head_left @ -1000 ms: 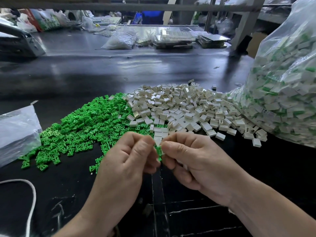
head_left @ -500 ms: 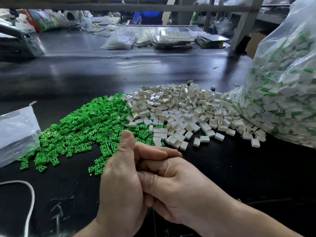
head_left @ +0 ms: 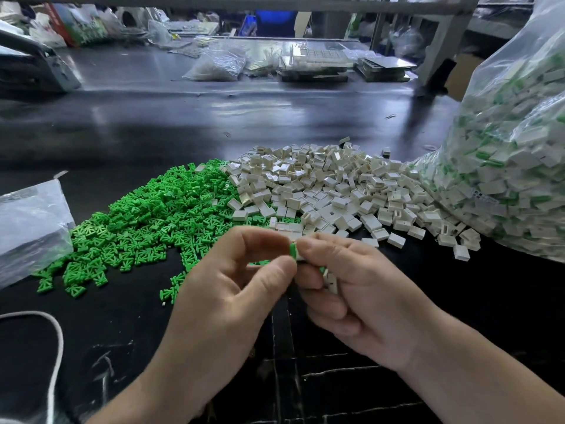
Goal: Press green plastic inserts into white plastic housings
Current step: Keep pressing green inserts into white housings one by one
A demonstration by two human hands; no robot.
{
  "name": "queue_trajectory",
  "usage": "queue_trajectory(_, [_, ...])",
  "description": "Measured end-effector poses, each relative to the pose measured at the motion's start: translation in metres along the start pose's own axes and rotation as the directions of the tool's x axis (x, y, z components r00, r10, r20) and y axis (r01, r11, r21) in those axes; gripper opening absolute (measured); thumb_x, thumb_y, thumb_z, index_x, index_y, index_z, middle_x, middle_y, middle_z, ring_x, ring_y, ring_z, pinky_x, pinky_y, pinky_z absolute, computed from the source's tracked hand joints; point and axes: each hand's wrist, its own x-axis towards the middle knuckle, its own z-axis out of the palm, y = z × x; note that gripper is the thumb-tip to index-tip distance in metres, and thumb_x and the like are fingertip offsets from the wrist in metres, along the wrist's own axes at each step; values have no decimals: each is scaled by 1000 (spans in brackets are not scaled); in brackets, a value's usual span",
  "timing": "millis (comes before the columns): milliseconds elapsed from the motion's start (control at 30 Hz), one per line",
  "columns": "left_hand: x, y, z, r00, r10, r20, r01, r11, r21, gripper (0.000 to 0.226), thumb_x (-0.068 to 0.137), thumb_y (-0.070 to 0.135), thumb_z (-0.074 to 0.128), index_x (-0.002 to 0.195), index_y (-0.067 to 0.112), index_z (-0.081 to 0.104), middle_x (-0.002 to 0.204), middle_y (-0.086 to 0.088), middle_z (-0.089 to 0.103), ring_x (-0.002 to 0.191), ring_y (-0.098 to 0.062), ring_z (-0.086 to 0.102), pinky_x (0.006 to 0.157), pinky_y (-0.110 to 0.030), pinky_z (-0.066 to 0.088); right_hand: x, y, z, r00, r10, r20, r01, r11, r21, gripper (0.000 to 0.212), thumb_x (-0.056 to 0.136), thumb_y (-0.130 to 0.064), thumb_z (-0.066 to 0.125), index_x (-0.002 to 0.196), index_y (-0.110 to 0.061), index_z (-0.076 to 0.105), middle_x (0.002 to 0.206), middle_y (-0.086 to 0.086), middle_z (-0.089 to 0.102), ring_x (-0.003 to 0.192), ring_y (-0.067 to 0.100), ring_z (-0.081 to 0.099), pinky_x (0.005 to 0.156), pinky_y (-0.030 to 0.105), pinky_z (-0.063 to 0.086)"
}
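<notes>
Two hands meet mid-frame over the black worktop (head_left: pixel 122 362). The left hand (head_left: pixel 232 289) pinches a small green plastic insert (head_left: pixel 293 250) between thumb and forefinger. The right hand (head_left: pixel 360 295) grips a small white plastic housing (head_left: pixel 301 257) at its fingertips, mostly hidden, with spare white housings (head_left: pixel 331 281) tucked under its curled fingers. The insert sits at the housing mouth; can't tell how deep. To seat it well, keep the insert square to the opening, push straight along its axis, back the housing with the right fingers, don't rock it, and stop at flush. A white cord (head_left: pixel 58 341) loops at 8 o'clock. A clear plastic bag (head_left: pixel 27 228) lies at 9, and a loose pile of green inserts (head_left: pixel 153 221) at 10. A pile of empty white housings (head_left: pixel 330 185) at 12–1 touches the green pile. A big clear bag of assembled white-and-green parts (head_left: pixel 513 148) is at 2. It has a small label (head_left: pixel 484 195) too small to read. No other legible writing or brands.
</notes>
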Motion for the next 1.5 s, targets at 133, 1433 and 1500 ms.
queue_trajectory(133, [0, 2, -2, 990, 142, -24, -128, 943, 307, 15, 79, 31, 74, 92, 31, 67, 94, 16, 69, 89, 1, 66, 72, -1, 43, 8, 11, 16, 989, 108, 104, -97, 990, -105, 19, 94, -22, 59, 76, -14, 57, 64, 2, 49, 37, 6, 37, 33, 18, 18])
queue_trajectory(1433, [8, -20, -14, 982, -38, 185, -167, 279, 946, 23, 78, 48, 67, 89, 28, 67, 78, 10, 60, 76, -18, 60, 69, -37, 46, 30, 7, -19, 955, -283, 94, 27, -235, -972, 17, 97, -37, 53, 109, -25, 57, 89, -3, 67, 86, 22, 62, 72, 35, 51])
queue_trajectory(1500, [8, -20, -17, 985, -64, 162, -140, 265, 954, 24, 78, 52, 64, 88, 30, 64, 77, 11, 59, 76, -17, 59, 68, -36, 43, 28, 4, -20, 959, -278, 63, 21, -149, -989, 15, 96, -33, 54, 108, -25, 58, 83, -5, 65, 78, 17, 60, 69, 33, 52])
